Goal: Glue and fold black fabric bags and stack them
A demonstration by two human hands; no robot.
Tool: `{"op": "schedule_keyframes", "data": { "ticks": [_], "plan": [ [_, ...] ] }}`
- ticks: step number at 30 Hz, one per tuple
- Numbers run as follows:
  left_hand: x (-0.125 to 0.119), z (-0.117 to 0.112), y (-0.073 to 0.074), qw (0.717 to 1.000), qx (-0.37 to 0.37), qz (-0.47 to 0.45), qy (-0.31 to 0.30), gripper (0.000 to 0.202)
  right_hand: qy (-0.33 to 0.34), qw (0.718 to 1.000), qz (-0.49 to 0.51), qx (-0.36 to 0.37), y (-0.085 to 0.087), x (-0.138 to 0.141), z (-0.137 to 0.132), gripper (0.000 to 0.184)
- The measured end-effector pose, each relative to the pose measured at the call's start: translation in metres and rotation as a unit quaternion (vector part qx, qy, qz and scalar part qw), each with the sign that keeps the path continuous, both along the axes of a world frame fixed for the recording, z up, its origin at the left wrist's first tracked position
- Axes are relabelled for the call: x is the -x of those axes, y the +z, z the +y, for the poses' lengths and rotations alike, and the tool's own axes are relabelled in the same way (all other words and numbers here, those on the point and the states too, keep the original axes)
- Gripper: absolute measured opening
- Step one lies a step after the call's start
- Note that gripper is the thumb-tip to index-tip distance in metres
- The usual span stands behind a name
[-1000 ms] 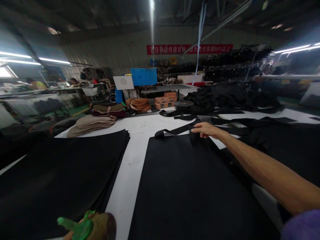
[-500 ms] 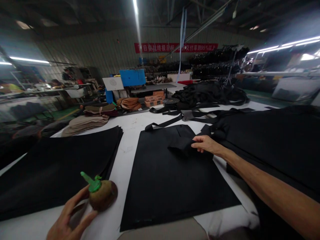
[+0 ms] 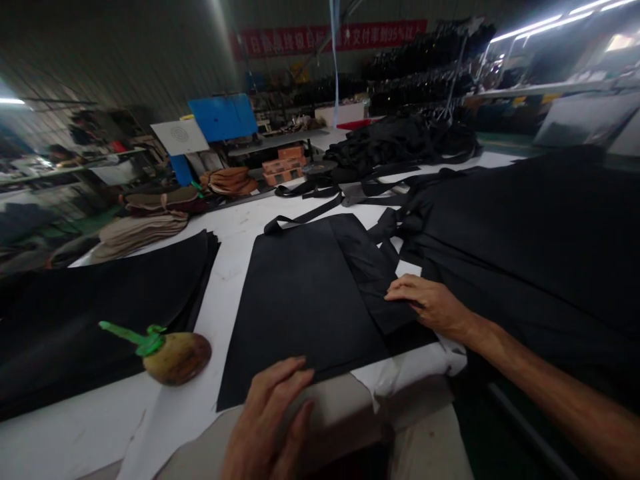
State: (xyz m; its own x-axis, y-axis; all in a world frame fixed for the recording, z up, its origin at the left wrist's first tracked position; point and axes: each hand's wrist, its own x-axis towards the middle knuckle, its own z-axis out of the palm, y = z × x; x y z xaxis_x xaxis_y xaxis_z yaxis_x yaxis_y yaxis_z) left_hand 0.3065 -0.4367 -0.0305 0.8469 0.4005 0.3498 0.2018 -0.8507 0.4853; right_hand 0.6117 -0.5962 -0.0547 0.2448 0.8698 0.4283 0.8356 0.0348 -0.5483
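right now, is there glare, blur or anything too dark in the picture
All in the head view: light tubes flare at upper right; lettering on the red banner is smeared, hazy toward its left end; the black sheet shows little surface detail.

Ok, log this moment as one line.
left hand, open, at near edge of black sheet | right hand at sheet's right side | green-topped brown object left of sheet | black stack at left

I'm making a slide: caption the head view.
Right hand at one side of a black sheet, left hand at its near edge.
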Motion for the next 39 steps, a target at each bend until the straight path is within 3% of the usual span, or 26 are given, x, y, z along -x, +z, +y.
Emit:
{"op": "schedule_keyframes", "data": {
  "ticks": [5,11,19,25,29,39],
  "plan": [
    [-0.070,-0.010,-0.010,0.994,-0.059,0.006,-0.086,0.032,-0.002,0.999,-0.052,-0.002,-0.004,0.005,-0.011,0.043],
    [-0.106,-0.013,-0.009,0.978,-0.073,0.112,-0.159,0.047,0.018,0.974,-0.219,0.049,-0.005,0.006,-0.015,0.042],
    [-0.116,-0.011,-0.020,0.963,-0.098,0.166,-0.188,0.058,0.031,0.955,-0.276,0.099,0.000,0.006,-0.016,0.044],
    [-0.115,-0.011,-0.021,0.958,-0.111,0.178,-0.194,0.061,0.041,0.982,-0.161,0.088,0.000,0.001,-0.018,0.045],
    [-0.116,-0.010,-0.023,0.960,-0.115,0.173,-0.189,0.061,0.039,0.993,-0.080,0.082,0.004,-0.001,-0.018,0.027],
    [-0.115,-0.011,-0.022,0.959,-0.126,0.176,-0.181,0.059,0.040,0.991,-0.077,0.100,0.000,-0.003,-0.017,0.026]
  ]
}}
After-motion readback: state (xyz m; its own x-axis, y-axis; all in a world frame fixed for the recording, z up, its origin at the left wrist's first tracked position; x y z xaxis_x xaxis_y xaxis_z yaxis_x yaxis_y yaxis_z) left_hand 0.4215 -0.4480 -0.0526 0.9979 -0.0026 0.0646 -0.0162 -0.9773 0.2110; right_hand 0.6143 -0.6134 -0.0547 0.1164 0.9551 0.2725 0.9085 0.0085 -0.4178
